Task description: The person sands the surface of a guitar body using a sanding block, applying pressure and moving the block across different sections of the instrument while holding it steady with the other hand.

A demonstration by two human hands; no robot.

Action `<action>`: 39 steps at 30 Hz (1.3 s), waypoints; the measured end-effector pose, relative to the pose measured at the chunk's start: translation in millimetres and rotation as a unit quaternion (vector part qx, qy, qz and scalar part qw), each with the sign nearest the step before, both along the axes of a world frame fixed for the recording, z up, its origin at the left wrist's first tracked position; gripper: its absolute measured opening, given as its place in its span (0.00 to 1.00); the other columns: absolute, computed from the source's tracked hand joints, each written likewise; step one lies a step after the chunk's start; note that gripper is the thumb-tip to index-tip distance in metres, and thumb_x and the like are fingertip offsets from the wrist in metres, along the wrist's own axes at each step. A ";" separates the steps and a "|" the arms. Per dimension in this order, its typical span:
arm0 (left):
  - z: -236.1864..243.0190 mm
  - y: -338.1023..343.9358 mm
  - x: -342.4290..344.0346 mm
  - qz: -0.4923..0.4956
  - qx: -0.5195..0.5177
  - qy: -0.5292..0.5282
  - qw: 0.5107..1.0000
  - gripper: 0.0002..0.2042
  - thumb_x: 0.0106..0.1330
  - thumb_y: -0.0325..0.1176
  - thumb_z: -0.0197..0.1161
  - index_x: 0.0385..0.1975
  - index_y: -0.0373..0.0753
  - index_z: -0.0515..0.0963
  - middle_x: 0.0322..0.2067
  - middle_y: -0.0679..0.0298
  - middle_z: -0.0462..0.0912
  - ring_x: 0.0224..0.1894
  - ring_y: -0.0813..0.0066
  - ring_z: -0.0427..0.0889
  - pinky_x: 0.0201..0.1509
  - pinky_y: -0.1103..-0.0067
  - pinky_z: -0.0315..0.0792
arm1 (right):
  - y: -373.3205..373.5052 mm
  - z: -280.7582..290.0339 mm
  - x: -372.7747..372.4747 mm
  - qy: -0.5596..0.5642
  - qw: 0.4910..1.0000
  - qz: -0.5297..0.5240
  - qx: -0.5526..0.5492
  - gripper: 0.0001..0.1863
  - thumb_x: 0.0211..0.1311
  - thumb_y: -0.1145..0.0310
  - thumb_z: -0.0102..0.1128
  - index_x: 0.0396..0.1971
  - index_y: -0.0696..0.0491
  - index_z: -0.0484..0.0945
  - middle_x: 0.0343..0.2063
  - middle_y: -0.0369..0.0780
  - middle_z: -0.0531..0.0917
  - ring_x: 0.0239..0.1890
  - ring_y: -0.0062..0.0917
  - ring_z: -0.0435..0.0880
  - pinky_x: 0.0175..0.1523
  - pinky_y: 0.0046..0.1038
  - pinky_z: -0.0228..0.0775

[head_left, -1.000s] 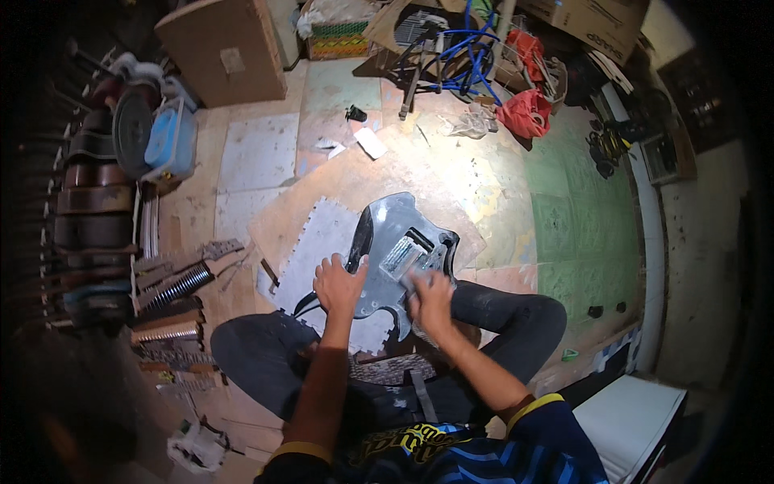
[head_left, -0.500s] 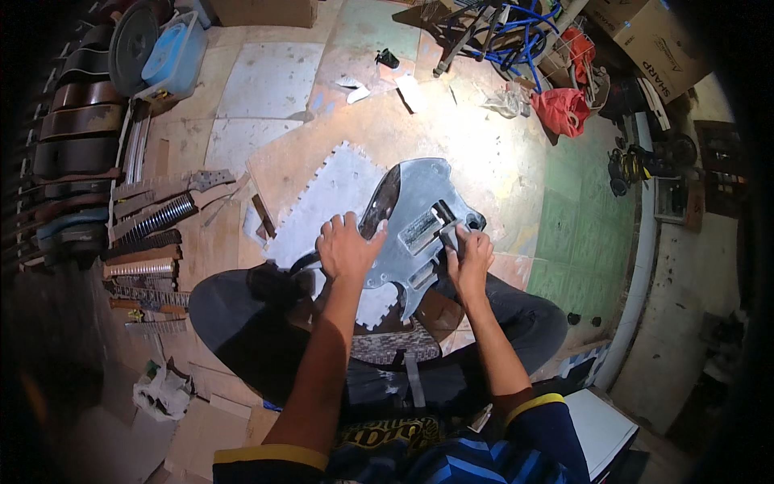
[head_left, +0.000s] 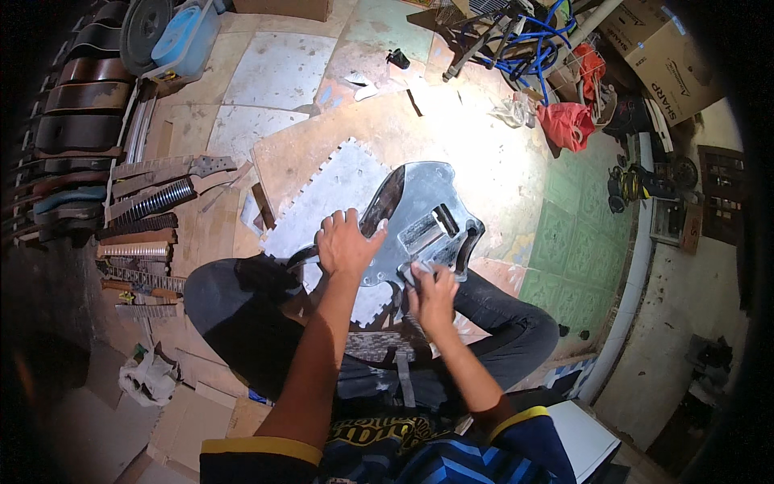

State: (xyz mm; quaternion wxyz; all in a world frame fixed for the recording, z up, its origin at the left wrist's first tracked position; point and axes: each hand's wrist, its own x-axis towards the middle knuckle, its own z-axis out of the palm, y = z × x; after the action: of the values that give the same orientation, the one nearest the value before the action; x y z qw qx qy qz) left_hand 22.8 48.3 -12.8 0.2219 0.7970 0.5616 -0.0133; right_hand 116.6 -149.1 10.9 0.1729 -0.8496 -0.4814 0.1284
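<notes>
A dark grey electric guitar body (head_left: 423, 194), with a rectangular cavity and a black-edged contour, lies tilted across my lap and over a white foam mat (head_left: 322, 194) with toothed edges. My left hand (head_left: 348, 246) grips the body's left edge, thumb toward its top face and fingers bent. My right hand (head_left: 433, 298) holds a small grey pad (head_left: 414, 273) against the lower part of the body, below the cavity. What lies under the body is mostly hidden.
Guitar necks (head_left: 157, 202) and stacked bodies (head_left: 81, 113) line the left. A tub (head_left: 177, 44), blue hose (head_left: 540, 48), red bag (head_left: 564, 125) and cardboard boxes (head_left: 661, 64) stand at the back. A white panel (head_left: 582, 436) is beside my right arm.
My right hand and pad went up to the body's right edge, then came back down and left. My left hand stays on the left edge. The view has shifted slightly.
</notes>
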 end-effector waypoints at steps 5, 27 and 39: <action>-1.8 -3.3 5.2 0.007 0.020 -0.023 1.000 0.31 0.60 0.66 0.64 0.44 0.39 0.82 0.43 0.54 0.82 0.52 0.54 0.80 0.56 0.61 0.73 | 21.9 -12.0 63.8 -0.050 0.993 -0.089 0.058 0.24 0.60 0.71 0.63 0.58 0.53 0.76 0.48 0.53 0.74 0.51 0.51 0.71 0.53 0.51 0.61; -1.3 1.4 -0.5 0.002 0.006 -0.017 1.000 0.31 0.61 0.64 0.63 0.44 0.38 0.82 0.43 0.54 0.82 0.52 0.53 0.79 0.54 0.60 0.73 | -10.8 -24.7 32.4 -0.034 0.999 -0.031 0.029 0.25 0.59 0.69 0.67 0.58 0.48 0.78 0.52 0.55 0.73 0.54 0.52 0.71 0.56 0.52 0.59; -1.1 -2.0 -3.8 0.008 0.005 -0.015 1.000 0.30 0.60 0.63 0.64 0.43 0.38 0.82 0.44 0.54 0.82 0.52 0.54 0.79 0.55 0.61 0.72 | -2.4 -9.4 52.6 -0.032 0.997 0.063 0.043 0.24 0.57 0.72 0.69 0.55 0.56 0.76 0.46 0.54 0.74 0.50 0.50 0.72 0.56 0.44 0.61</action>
State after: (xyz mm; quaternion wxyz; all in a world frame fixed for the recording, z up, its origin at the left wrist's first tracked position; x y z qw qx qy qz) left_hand 19.0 46.4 -13.8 0.2268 0.7939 0.5642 0.0034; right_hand 169.1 -151.5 1.5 0.1857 -0.8132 -0.5440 0.0908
